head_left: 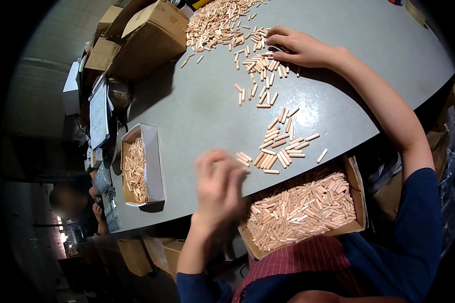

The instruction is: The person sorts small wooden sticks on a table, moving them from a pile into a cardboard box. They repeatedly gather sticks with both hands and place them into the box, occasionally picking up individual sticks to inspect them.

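My right hand (303, 48) reaches across the grey table to the far side. Its fingers are bent and apart, touching a loose spread of small wooden dowel pins (263, 63). My left hand (218, 184) is above the near edge of the table, smeared by motion, so its grip cannot be made out. Just right of it lies a nearer group of dowel pins (283, 146), scattered at different angles. Below the table edge, close to my body, a cardboard box (359, 194) is filled with many more dowel pins (303, 209).
A heap of dowel pins (217, 25) lies at the far edge. On the left stand a small white-sided box (154, 166) of pins, a clipboard (99, 113) and larger cardboard boxes (151, 35). Another person (81, 204) is beyond the table's left end.
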Tool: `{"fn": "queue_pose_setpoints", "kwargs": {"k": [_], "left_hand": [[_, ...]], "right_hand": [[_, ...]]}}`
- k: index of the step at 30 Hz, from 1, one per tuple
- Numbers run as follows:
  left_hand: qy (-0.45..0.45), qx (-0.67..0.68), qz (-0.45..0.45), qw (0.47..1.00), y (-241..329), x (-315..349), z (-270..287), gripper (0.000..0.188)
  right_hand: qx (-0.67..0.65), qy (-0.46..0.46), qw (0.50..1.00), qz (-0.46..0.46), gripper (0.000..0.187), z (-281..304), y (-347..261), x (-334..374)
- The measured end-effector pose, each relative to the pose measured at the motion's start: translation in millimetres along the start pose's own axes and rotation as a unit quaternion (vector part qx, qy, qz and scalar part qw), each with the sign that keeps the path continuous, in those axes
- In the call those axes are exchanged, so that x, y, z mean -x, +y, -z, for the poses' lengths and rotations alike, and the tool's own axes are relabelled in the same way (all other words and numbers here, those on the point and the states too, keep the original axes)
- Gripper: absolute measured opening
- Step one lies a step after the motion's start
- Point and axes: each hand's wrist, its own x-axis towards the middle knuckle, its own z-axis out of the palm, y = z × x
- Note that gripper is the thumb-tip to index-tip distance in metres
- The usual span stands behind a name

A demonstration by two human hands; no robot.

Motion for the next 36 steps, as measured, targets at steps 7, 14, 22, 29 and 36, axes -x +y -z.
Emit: {"fn": "queue_pose_setpoints", "kwargs": {"k": [7,14,22,29,36], "left_hand": [[0.276,0.077,0.280,0.916,-119,31,109,0.017],[0.160,-0.467,0.161,0.855,-138,53,114,0.032],[-0.116,0.035,0.043,0.992,-18,3,-6,0.065],[-0.232,-0.020,-0.063,0.970,18,-13,-22,0.097],[-0.248,-0.062,-0.117,0.960,29,-31,-33,0.093]], "right_hand": [[-0.007,-0.003,1.000,-0.029,0.044,3,-3,0],[-0.009,0.015,0.999,-0.031,0.049,3,-7,2],[-0.006,0.035,0.999,-0.015,0.052,2,-2,4],[-0.001,0.036,0.999,-0.028,0.057,3,-13,2],[0.003,0.017,1.000,-0.010,0.055,5,-8,3]]}}
